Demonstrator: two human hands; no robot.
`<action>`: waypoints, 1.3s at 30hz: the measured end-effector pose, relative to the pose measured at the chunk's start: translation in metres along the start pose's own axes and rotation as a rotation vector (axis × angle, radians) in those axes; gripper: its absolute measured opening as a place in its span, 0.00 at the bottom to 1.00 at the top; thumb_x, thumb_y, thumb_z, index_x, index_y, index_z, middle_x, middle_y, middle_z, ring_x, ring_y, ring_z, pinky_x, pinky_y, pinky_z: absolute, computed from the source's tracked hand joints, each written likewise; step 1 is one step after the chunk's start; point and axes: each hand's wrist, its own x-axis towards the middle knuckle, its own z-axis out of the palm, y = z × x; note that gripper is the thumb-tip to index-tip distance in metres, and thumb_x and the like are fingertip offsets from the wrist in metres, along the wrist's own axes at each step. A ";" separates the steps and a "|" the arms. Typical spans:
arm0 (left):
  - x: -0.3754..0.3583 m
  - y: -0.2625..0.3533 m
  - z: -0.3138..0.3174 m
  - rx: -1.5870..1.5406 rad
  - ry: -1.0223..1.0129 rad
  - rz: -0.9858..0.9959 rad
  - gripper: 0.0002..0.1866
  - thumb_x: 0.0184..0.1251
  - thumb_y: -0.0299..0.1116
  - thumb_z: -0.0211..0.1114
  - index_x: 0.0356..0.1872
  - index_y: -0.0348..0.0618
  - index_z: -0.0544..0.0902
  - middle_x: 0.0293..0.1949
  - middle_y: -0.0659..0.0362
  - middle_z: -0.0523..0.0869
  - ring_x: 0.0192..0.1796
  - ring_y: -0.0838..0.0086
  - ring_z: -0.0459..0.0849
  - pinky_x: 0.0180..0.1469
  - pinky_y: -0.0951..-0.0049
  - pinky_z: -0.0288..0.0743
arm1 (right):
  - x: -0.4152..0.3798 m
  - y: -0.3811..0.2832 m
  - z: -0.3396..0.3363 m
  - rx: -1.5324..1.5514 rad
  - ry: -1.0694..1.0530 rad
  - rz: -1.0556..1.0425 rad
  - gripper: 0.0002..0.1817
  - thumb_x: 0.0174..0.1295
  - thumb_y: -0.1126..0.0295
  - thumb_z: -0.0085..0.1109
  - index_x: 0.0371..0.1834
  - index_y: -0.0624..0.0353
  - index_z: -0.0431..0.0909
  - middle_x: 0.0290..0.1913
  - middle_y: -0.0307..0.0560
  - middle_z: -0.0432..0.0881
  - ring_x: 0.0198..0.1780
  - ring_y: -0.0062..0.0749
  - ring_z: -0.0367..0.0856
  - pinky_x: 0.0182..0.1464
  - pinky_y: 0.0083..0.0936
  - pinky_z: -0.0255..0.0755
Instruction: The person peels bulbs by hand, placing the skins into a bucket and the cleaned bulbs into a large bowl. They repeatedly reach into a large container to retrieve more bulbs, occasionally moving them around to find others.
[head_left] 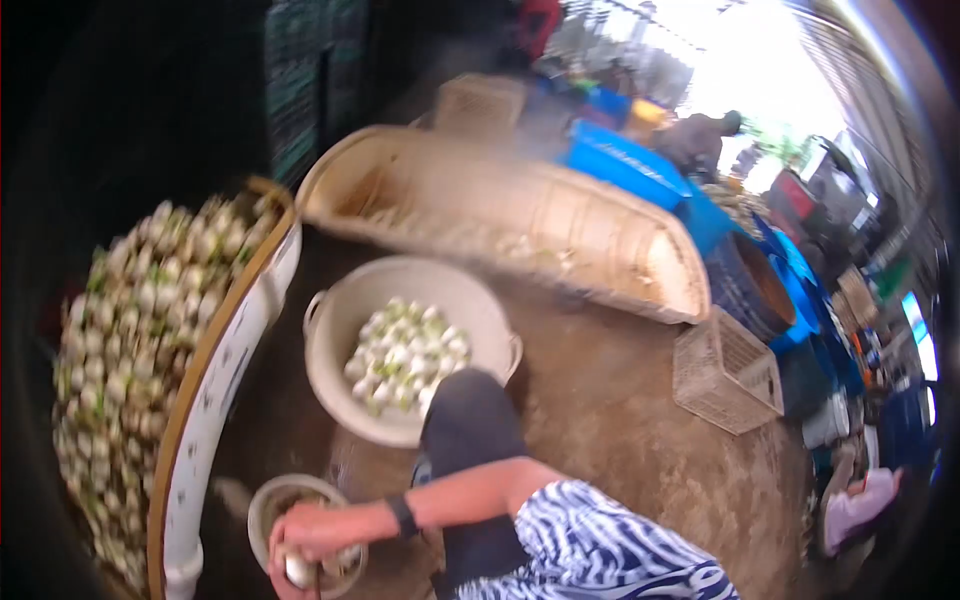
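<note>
My right hand (pixel 307 535), with a dark band at the wrist, reaches from the right over a small round bowl (pixel 262 508) at the bottom left. Its fingers are closed around a white bulb (pixel 299 571). Motion blur smears the fingers, and more pale pieces lie in the bowl below them. I cannot make out my left hand in the view. Beyond my dark-clad knee (pixel 470 415), a large round tub (pixel 335 405) holds a heap of white and green bulbs (pixel 405 355).
On the left, a long trough (pixel 225 390) is heaped with bulbs. A half-cylinder container (pixel 640 235) lies across the back. To the right are a plastic crate (pixel 727 370), blue tubs (pixel 625 165) and a person in pink (pixel 858 508). Another person (pixel 697 140) bends farther back.
</note>
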 end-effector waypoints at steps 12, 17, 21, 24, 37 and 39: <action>-0.004 -0.010 -0.033 -0.542 -0.060 -0.482 0.23 0.54 0.39 0.68 0.48 0.38 0.77 0.28 0.65 0.79 0.20 0.85 0.70 0.21 0.82 0.64 | 0.000 0.022 -0.011 -0.369 -0.146 0.378 0.08 0.49 0.73 0.58 0.32 0.65 0.78 0.26 0.47 0.77 0.28 0.42 0.78 0.31 0.30 0.72; -0.017 -0.016 -0.036 -0.609 0.063 -0.423 0.30 0.50 0.33 0.70 0.57 0.36 0.73 0.43 0.59 0.79 0.41 0.81 0.78 0.36 0.81 0.73 | -0.006 0.024 -0.018 0.143 -0.159 0.526 0.12 0.55 0.69 0.60 0.40 0.64 0.81 0.32 0.50 0.80 0.33 0.38 0.80 0.38 0.31 0.73; -0.008 -0.003 -0.031 -0.099 0.113 -0.275 0.31 0.46 0.32 0.71 0.56 0.40 0.75 0.46 0.58 0.82 0.46 0.74 0.80 0.48 0.75 0.75 | -0.003 0.019 -0.015 0.135 -0.180 0.532 0.11 0.58 0.69 0.58 0.39 0.65 0.81 0.27 0.46 0.79 0.28 0.24 0.75 0.34 0.25 0.70; -0.009 0.001 -0.026 0.043 0.111 -0.158 0.31 0.43 0.31 0.71 0.55 0.40 0.76 0.49 0.55 0.82 0.49 0.73 0.80 0.52 0.73 0.73 | 0.000 0.035 -0.021 0.244 -0.224 0.747 0.09 0.60 0.70 0.57 0.35 0.66 0.81 0.23 0.37 0.76 0.26 0.18 0.71 0.31 0.21 0.67; -0.007 -0.013 -0.023 -0.546 0.199 -0.418 0.22 0.51 0.25 0.67 0.51 0.34 0.79 0.42 0.58 0.83 0.43 0.77 0.81 0.50 0.76 0.74 | -0.003 0.027 -0.014 0.491 -0.019 0.740 0.08 0.66 0.72 0.53 0.38 0.65 0.80 0.32 0.34 0.80 0.32 0.15 0.75 0.38 0.16 0.71; -0.007 -0.012 -0.027 -0.541 0.149 -0.357 0.22 0.52 0.26 0.67 0.52 0.33 0.78 0.44 0.58 0.83 0.45 0.76 0.81 0.51 0.75 0.74 | -0.009 0.029 -0.007 0.728 0.095 0.811 0.08 0.66 0.72 0.53 0.39 0.65 0.79 0.34 0.36 0.80 0.33 0.16 0.76 0.39 0.17 0.72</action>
